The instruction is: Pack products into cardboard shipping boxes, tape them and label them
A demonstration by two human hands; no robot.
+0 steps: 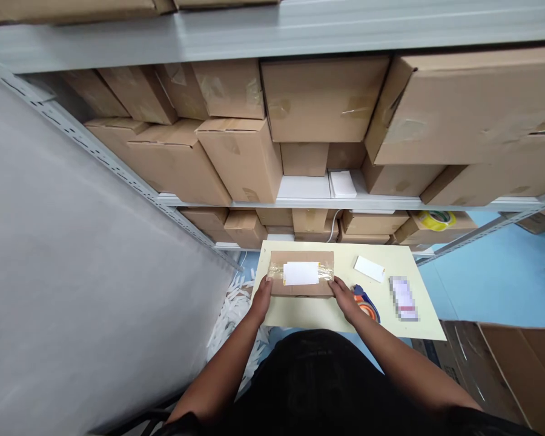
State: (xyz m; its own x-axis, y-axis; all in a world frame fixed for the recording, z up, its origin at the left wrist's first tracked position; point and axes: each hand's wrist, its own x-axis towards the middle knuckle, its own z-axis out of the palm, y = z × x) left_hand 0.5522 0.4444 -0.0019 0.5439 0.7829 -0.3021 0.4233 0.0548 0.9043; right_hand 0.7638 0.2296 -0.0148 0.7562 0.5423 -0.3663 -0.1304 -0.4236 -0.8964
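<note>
Person at a pale surface (309, 316), seen from above. The taped carton (302, 291) lies just below the centre of the frame, its long side across the view; whether it rests on the surface or is slightly raised cannot be told. Clear tape (277, 270) runs along its top, partly covered by a white label (301, 273).

The left hand (262, 297), partly curled, grips the carton's lower left corner; the right hand (342, 295), likewise partly curled, grips the lower right corner, so that the carton is held between them.

Just right of the right hand lies a blue-and-orange tape dispenser (367, 300), partly hidden by the forearm. Farther right on the surface are a white rectangular pack (369, 269) and a pixelated flat item (403, 298), its details obscured.

Shelving (327, 36) packed with brown cartons (324, 100) fills the upper frame; a yellow tape roll (437, 220) sits on a carton at centre right. White paper strips (231, 315) lie left of the surface, beside a grey wall (86, 242). More cardboard (522, 363) occupies the lower right.
</note>
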